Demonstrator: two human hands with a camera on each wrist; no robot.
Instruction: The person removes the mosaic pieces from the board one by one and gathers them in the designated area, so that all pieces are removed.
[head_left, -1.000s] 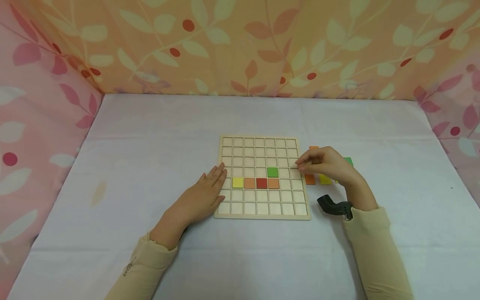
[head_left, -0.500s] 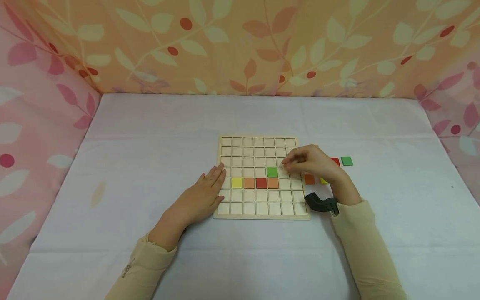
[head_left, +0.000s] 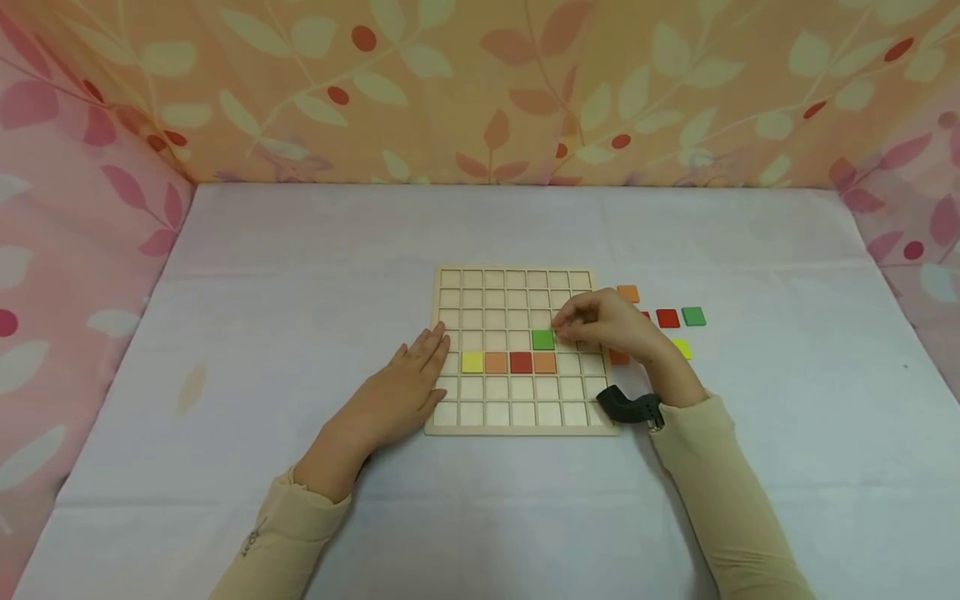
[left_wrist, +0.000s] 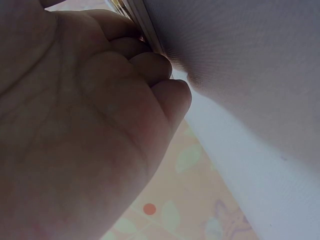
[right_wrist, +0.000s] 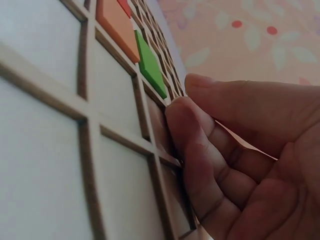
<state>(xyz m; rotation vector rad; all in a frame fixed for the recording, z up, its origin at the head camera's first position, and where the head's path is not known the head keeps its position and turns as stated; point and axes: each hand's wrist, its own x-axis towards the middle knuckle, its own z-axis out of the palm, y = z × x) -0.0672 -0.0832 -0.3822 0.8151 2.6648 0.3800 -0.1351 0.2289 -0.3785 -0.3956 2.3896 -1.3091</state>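
A wooden grid board (head_left: 525, 431) lies flat on the white-covered table. My left hand (head_left: 401, 392) rests flat along its left edge, fingers straight, fingertips on the rim; the left wrist view shows the palm side of this hand (left_wrist: 85, 115). In one row sit a yellow tile (head_left: 472, 362), a light orange tile (head_left: 496, 362), a red tile (head_left: 521, 362) and another light orange tile (head_left: 545, 362). One row above is a green tile (head_left: 543, 340). My right hand (head_left: 611, 321) has bent fingers, tips close together beside this green tile. Anything between those fingertips is hidden.
Loose tiles lie right of the board: an orange tile (head_left: 627, 293), a red tile (head_left: 668, 318), a green tile (head_left: 693, 316) and a yellow tile (head_left: 682, 347). My right hand partly covers others. A black wrist device (head_left: 628, 406) overhangs the board's right edge.
My right hand has moved left from the board's right edge to beside the green tile on the grid. More loose tiles show behind it. The left hand stays put.
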